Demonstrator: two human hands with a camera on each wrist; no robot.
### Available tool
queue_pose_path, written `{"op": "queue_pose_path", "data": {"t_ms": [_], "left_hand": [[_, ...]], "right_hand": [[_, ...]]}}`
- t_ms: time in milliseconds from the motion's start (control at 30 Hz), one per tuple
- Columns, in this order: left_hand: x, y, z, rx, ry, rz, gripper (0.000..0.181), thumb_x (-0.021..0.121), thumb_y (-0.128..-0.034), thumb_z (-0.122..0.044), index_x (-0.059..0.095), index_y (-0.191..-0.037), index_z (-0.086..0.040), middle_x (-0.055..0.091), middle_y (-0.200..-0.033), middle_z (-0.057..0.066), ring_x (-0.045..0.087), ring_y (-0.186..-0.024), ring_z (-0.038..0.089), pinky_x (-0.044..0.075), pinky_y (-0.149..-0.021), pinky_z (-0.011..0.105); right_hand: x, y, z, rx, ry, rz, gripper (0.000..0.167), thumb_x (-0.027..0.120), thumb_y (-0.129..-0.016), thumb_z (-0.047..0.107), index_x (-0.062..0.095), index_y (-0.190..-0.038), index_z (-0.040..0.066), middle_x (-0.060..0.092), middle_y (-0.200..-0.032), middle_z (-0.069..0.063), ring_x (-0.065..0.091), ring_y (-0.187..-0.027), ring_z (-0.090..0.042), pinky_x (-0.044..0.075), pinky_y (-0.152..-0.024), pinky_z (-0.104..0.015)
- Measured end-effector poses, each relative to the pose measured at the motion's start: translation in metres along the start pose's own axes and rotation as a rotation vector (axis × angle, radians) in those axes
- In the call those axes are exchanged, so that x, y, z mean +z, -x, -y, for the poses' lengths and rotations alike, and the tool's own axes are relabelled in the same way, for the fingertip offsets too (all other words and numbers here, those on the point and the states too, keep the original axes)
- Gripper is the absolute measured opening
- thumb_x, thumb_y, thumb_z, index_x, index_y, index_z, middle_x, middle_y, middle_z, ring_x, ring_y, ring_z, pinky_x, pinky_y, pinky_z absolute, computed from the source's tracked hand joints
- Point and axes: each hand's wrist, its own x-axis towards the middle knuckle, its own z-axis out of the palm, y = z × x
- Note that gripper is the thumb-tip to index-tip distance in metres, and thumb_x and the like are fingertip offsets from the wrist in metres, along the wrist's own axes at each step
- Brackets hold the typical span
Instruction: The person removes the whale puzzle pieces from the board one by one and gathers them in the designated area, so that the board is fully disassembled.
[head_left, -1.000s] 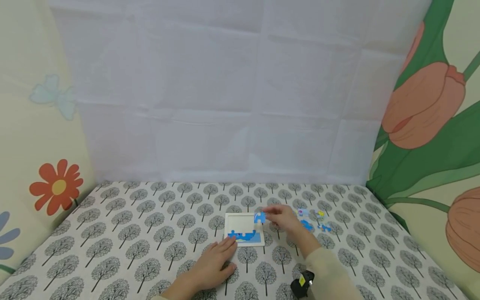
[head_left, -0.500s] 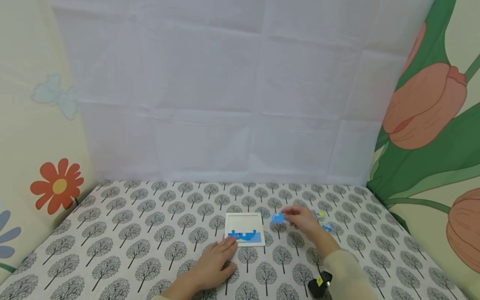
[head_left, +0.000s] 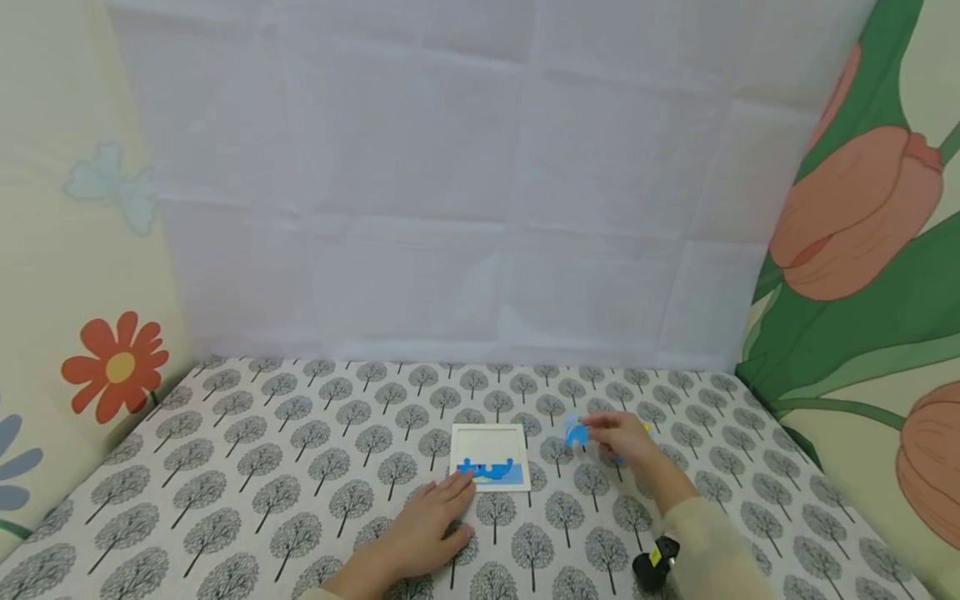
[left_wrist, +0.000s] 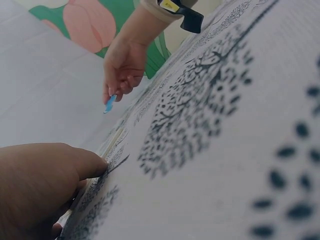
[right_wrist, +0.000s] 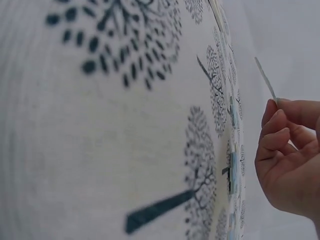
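Note:
A white puzzle frame lies on the cloth, with joined blue pieces along its lower part. My left hand rests with its fingertips on the frame's lower left corner, fingers extended. To the frame's right, above the cloth, my right hand pinches a blue jigsaw puzzle piece between thumb and fingers. The right wrist view shows that puzzle piece edge-on, raised off the table. In the left wrist view, the held piece hangs below the right fingertips.
Loose puzzle pieces lie on the table beneath the right hand, mostly hidden by it in the head view. The tree-print tablecloth reaches back to a white cloth backdrop. A black wrist device sits at the right sleeve.
My right hand has moved right, carrying the puzzle piece from over the frame's upper right corner toward the loose pieces. The piece has turned in its fingers. My left hand has stayed put.

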Motion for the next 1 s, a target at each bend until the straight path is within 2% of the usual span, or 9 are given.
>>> {"op": "queue_pose_path", "data": {"t_ms": [233,433,1000], "left_hand": [[0.001,-0.002,-0.001,0.002,0.000,0.006,0.054,0.048,-0.0868,-0.030,0.038,-0.128,0.003,0.028,-0.136,0.014,0.024,-0.124,0.028,0.021,-0.096,0.050],[0.000,-0.001,-0.002,0.006,-0.007,0.002,0.053,0.048,-0.0869,-0.028,0.038,-0.128,0.004,0.027,-0.136,0.015,0.024,-0.124,0.029,0.021,-0.096,0.050],[0.002,-0.002,-0.001,0.004,-0.016,-0.012,0.053,0.048,-0.0868,-0.028,0.037,-0.128,0.004,0.028,-0.136,0.015,0.023,-0.124,0.028,0.019,-0.097,0.049]], "right_hand": [[-0.003,-0.002,-0.008,0.008,0.029,0.011,0.017,0.053,-0.082,0.000,0.060,-0.097,-0.002,0.058,-0.081,-0.004,0.045,-0.058,-0.014,0.039,-0.052,-0.026],[-0.003,-0.004,-0.012,0.038,0.070,0.005,0.017,0.054,-0.081,0.000,0.060,-0.096,-0.003,0.055,-0.072,-0.006,0.047,-0.061,-0.017,0.043,-0.054,-0.028],[-0.004,-0.004,-0.017,0.037,0.068,0.033,0.016,0.053,-0.083,0.000,0.060,-0.097,-0.004,0.057,-0.075,-0.007,0.048,-0.060,-0.016,0.042,-0.053,-0.027]]}}
